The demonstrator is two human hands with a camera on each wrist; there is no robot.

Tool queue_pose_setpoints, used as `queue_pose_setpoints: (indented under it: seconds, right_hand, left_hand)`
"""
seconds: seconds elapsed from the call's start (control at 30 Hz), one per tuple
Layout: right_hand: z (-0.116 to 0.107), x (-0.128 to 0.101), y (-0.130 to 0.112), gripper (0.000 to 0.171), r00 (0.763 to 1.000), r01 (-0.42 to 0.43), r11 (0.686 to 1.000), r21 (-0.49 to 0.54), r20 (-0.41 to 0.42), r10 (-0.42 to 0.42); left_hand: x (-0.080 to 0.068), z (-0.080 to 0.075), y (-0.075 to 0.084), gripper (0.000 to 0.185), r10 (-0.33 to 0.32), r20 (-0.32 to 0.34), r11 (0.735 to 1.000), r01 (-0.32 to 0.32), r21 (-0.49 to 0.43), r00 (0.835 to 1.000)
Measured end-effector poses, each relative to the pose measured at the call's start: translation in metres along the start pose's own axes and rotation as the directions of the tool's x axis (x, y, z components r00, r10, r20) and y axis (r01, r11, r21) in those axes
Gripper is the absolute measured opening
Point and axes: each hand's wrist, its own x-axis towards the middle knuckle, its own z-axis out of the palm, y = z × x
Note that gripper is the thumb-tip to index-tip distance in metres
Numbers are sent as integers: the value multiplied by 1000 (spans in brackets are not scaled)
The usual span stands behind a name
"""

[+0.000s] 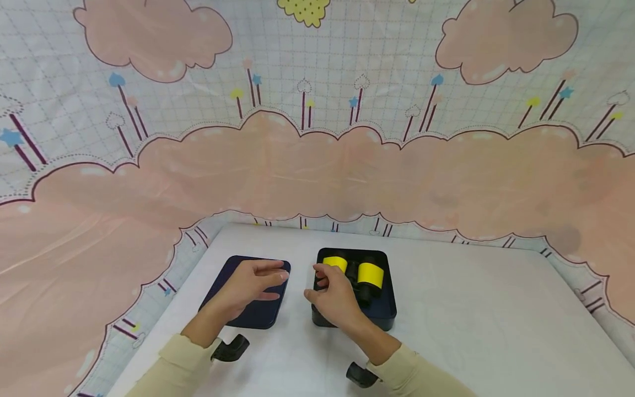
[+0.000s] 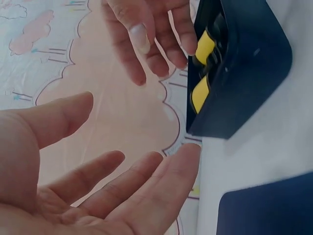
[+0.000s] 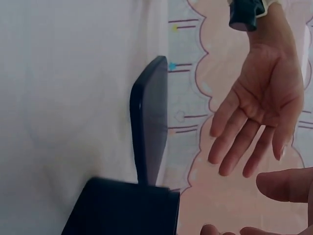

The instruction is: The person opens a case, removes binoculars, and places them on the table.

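Observation:
A pair of black binoculars with yellow barrels (image 1: 370,275) lies in a dark blue open box (image 1: 389,314). To its left the box's flat dark lid (image 1: 258,314) rests on the table. My left hand (image 1: 250,286) hovers over the lid with fingers extended and nothing in them. Over the box's left side is my right hand (image 1: 337,295), its fingers loosely bent and holding nothing; it hides part of the binoculars. In the left wrist view the left hand (image 2: 122,196) and right hand (image 2: 151,34) face each other across a gap, beside the box (image 2: 249,73).
A white cloth covers the table (image 1: 471,320). Behind it and along the left hangs a curtain (image 1: 317,171) printed with clouds and stars. Black wrist cameras (image 1: 230,348) sit at both cuffs.

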Motion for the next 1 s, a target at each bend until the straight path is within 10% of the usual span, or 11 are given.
queue_pose_setpoints:
  seconds: [0.57,1.0]
  right_hand:
    - [-39,6,26,65,1000,-1,974,-227,16,5]
    - [-58,15,41,81,990,123,790,-601,127,-57]
  left_hand:
    - [31,41,-12,57,-95,-24,995,95,0,995]
    - [45,62,-29,72,-151,-4,987,151,59,989]
